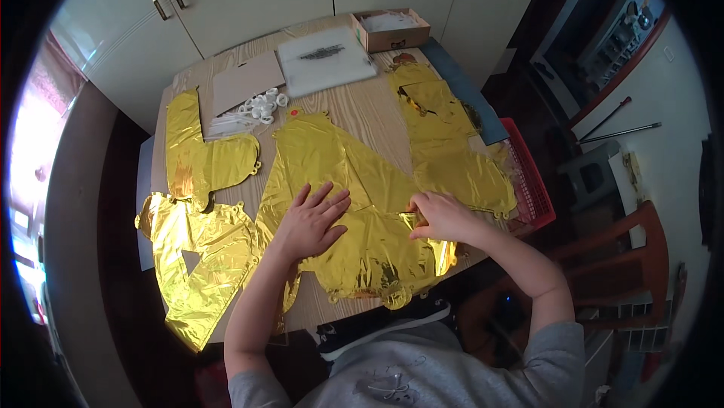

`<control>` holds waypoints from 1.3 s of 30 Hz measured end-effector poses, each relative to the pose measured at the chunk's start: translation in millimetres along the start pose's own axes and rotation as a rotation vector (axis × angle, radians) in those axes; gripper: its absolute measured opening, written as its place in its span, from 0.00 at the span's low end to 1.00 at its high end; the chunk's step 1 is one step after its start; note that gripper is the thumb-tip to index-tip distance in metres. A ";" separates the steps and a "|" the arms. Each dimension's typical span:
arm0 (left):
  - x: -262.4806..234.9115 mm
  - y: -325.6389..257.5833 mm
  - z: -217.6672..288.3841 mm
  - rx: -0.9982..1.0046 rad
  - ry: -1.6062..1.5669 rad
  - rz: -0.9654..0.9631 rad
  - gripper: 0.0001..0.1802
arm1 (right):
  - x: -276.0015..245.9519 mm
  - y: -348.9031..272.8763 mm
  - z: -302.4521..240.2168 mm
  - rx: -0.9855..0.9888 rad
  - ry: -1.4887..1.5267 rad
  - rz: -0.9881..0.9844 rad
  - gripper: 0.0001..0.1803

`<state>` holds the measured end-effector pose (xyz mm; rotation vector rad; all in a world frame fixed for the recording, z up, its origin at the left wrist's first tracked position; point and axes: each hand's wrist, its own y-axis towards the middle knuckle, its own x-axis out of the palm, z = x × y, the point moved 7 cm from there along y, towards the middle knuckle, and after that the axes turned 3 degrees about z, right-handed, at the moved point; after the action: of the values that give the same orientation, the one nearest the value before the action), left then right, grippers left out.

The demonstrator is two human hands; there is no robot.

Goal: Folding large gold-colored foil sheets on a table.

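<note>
A large flat gold foil balloon [369, 174] lies across the middle of the table, creased and uninflated. My left hand [313, 223] presses on it palm down, fingers spread. At its right side my right hand [443, 218] pinches the foil between curled fingers, and the edge below is folded up and shiny. Small tabs and a round lobe show along the near edge. More gold foil balloons lie around it: an angular one [215, 159] at the upper left, a crinkled one [200, 234] at the lower left, and another [445, 148] on the right.
White plastic cups [265, 104] and thin white sticks [231, 124] sit near a beige card [245, 82]. Behind are a translucent plastic sheet [324, 69] and an open cardboard box [392, 37]. A red basket [532, 182] and a wooden chair [645, 257] stand to the right.
</note>
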<state>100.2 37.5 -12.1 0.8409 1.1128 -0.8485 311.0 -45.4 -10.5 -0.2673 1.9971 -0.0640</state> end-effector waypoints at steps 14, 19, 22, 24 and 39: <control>1.9 -1.2 -1.0 0.000 -0.010 -0.001 0.30 | 3.1 -75.8 49.9 0.390 0.725 -0.043 0.18; 1.9 -0.1 -1.0 -0.001 -0.004 -0.013 0.30 | 27.1 -102.0 29.6 0.385 1.066 0.313 0.10; 2.0 -1.9 -2.4 -0.010 0.006 -0.008 0.30 | -4.5 -103.0 -31.4 0.265 0.614 0.555 0.10; 0.4 -1.8 -1.3 -0.006 0.005 -0.005 0.30 | -22.3 -93.3 -80.3 0.062 0.346 0.646 0.11; 1.1 -1.3 -4.6 0.038 -0.055 0.043 0.29 | 49.1 -22.9 -167.9 -0.267 -0.029 0.419 0.10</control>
<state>97.4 40.9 -14.3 0.8654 1.0299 -0.8540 143.6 -90.8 21.7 -0.0139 1.9924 0.4722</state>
